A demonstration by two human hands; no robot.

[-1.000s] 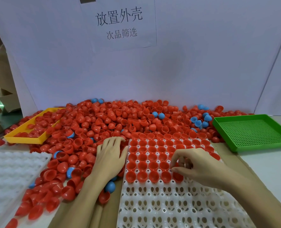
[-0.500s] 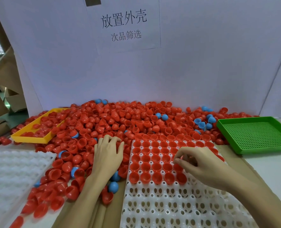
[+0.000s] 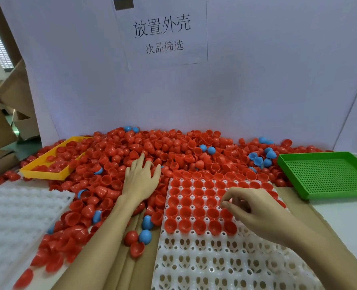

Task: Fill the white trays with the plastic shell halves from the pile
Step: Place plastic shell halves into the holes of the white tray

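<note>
Progress: white moulded plastic tray (image 3: pixel 225 266) holds red plastic shell halves (image 3: pixel 198 200) only in far rows. Left hand (image 3: pixel 141 177) spread on the pile (image 3: pixel 173 147); right hand (image 3: pixel 255 208) curled, contents hidden.

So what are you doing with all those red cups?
A person is filling the white tray with red shell halves from the pile. The far rows are full; the near rows have none yet. The left hand lies flat on the pile, and the right hand, fingers curled, hovers over the filled rows.
</note>
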